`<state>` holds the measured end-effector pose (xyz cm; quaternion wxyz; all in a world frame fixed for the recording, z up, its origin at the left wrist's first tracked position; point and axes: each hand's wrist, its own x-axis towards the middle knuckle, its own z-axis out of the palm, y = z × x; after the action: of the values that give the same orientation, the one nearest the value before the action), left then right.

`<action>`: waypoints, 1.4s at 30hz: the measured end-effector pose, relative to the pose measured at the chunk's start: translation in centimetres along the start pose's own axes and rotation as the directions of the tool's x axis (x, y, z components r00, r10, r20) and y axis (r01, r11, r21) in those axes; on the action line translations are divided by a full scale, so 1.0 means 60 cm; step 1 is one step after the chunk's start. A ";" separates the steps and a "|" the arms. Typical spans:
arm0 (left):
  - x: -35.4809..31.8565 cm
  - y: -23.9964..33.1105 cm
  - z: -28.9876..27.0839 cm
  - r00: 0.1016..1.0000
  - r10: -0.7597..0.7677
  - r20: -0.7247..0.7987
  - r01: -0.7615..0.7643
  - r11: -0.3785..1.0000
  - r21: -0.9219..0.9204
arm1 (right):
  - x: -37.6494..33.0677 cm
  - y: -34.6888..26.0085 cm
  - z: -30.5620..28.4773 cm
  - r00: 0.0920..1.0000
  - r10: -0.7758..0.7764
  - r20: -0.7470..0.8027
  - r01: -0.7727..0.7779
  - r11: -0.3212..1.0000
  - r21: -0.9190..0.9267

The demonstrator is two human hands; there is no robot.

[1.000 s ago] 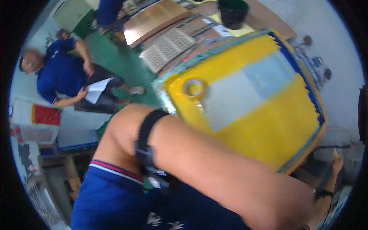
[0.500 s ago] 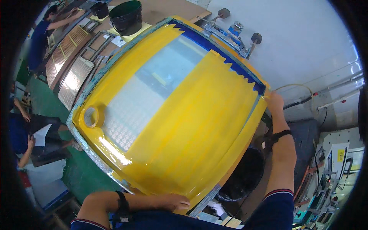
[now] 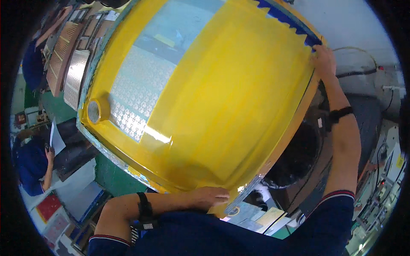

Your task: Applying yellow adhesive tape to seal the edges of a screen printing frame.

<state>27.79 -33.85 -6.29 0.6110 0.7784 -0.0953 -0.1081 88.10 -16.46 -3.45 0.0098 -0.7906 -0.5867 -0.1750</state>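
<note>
Where yellow film (image 3: 222, 98) covers the panel (image 3: 141, 91) (workshop behind), both hands (image 3: 209, 197) flat.

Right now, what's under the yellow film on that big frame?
Through the uncovered window a silvery patterned mesh shows. Under the yellow film itself nothing can be made out. A tape roll sits on top.

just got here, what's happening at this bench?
A person is working on a large framed panel mostly covered in yellow film. The left hand lies flat on the panel's near edge; the right hand grips its far corner, where blue tape shows along the rim. A roll of yellow tape sits on the panel's left side beside an uncovered patterned patch. Another person in blue sits off to the left holding paper.
</note>
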 end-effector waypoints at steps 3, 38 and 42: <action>-0.004 -0.008 0.008 0.999 -0.030 -0.042 0.031 0.999 0.023 | -0.080 -0.079 -0.011 0.888 -0.148 0.436 0.134 0.989 0.062; -0.549 0.028 -0.406 0.640 -0.059 -0.766 0.761 0.183 0.622 | -0.725 -0.626 -0.424 0.708 -0.353 0.612 -0.094 0.812 0.576; -0.557 -0.025 -0.410 0.653 -0.191 -0.732 0.734 0.395 0.552 | -0.732 -0.626 -0.398 0.641 -0.353 0.682 -0.168 0.803 0.572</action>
<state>2.77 -1.19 -0.36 0.1129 0.9519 0.2846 0.0067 35.81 -50.61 -0.84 -0.0032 -0.7117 -0.6006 0.3643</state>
